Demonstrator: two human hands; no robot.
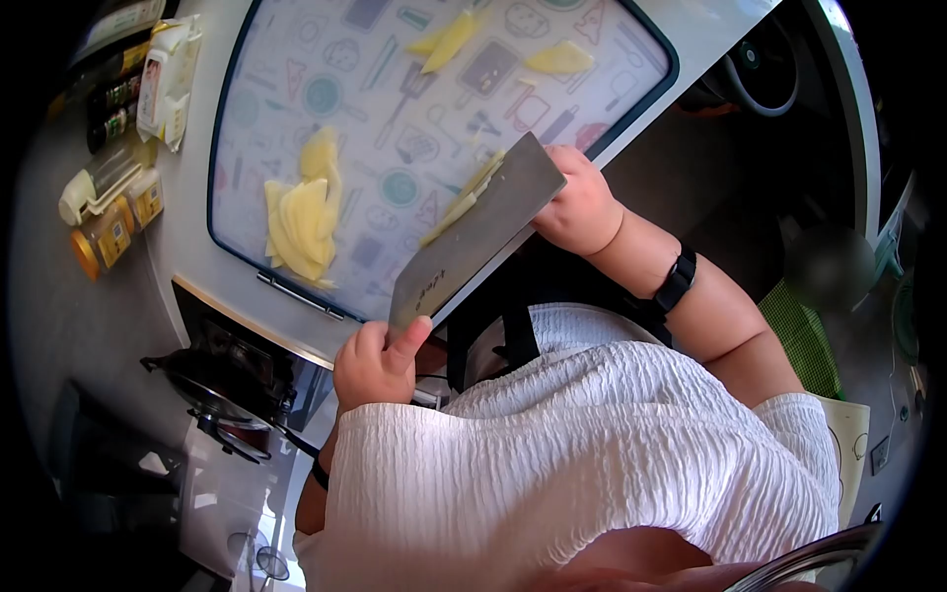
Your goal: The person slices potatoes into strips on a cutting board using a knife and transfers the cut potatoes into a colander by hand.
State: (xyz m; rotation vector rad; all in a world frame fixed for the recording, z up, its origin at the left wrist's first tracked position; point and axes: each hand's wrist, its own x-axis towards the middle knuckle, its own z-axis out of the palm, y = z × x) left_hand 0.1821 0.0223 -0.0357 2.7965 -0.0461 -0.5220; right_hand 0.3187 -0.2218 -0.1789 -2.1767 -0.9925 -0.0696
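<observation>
A wide cleaver blade (483, 227) lies slantwise over the near edge of the patterned cutting board (360, 163). My left hand (377, 367) is closed on its lower-left end, thumb against the metal. At the upper-right end, my right hand (580, 202) grips the blade, its fingers partly hidden. The cleaver's handle cannot be made out. Several thin pale slices (464, 200) lie along the blade's far edge. A pile of pale yellow slices (301, 222) rests on the board's left part. More yellow pieces (449, 44) and a flat one (560, 59) are farther back.
Bottles and jars (110, 212) and a white packet (168, 84) stand at the left. A dark pan (212, 385) sits on the stove at lower left. The board has a metal handle (301, 296). At upper right is a dark round appliance (760, 64).
</observation>
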